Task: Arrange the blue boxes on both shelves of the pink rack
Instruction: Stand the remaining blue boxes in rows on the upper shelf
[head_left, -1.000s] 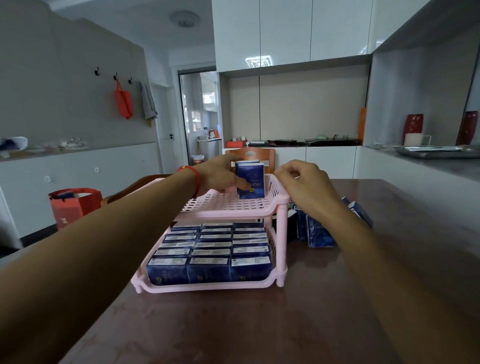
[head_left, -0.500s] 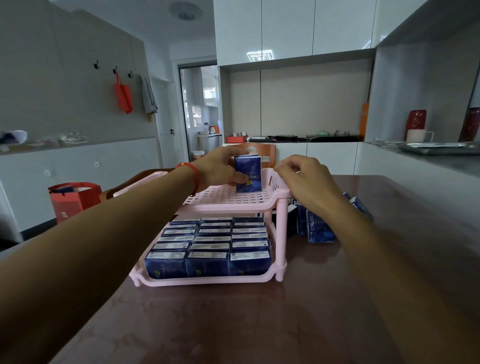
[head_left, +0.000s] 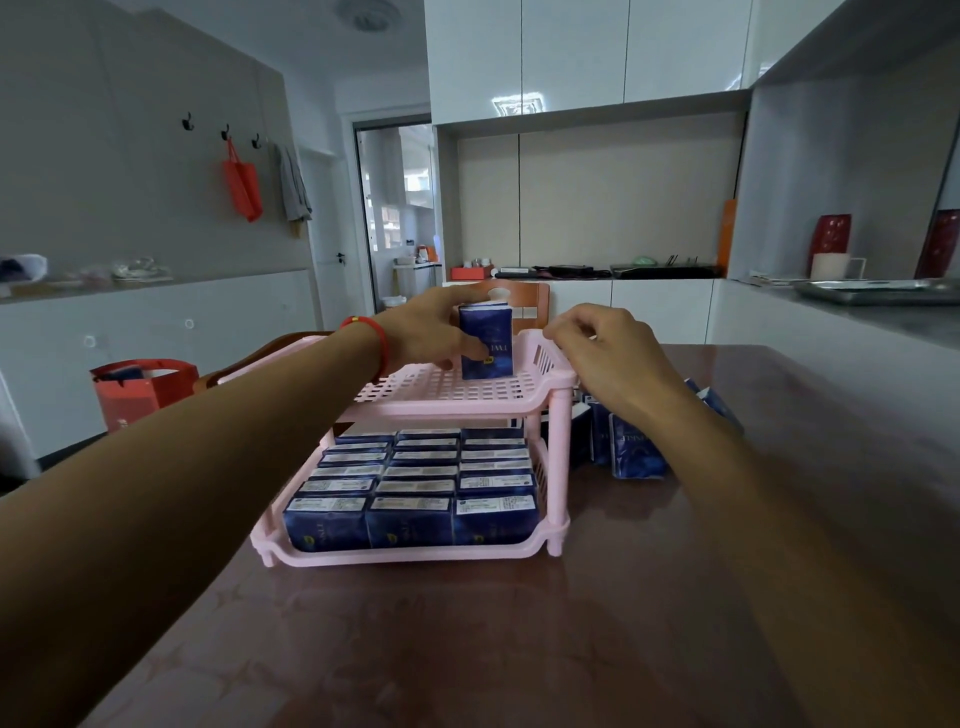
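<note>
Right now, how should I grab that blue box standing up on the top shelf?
Pinch the upright blue box across its two narrow sides near the top, coming from above, as the left hand does. It stands tall, and the pink rack rim guards its base.

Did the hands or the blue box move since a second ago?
Hardly. The left hand still grips the upright blue box on the pink rack's top shelf, and the right hand stays curled at its right rim. The lower shelf stays full; the loose boxes stay on the table.
</note>
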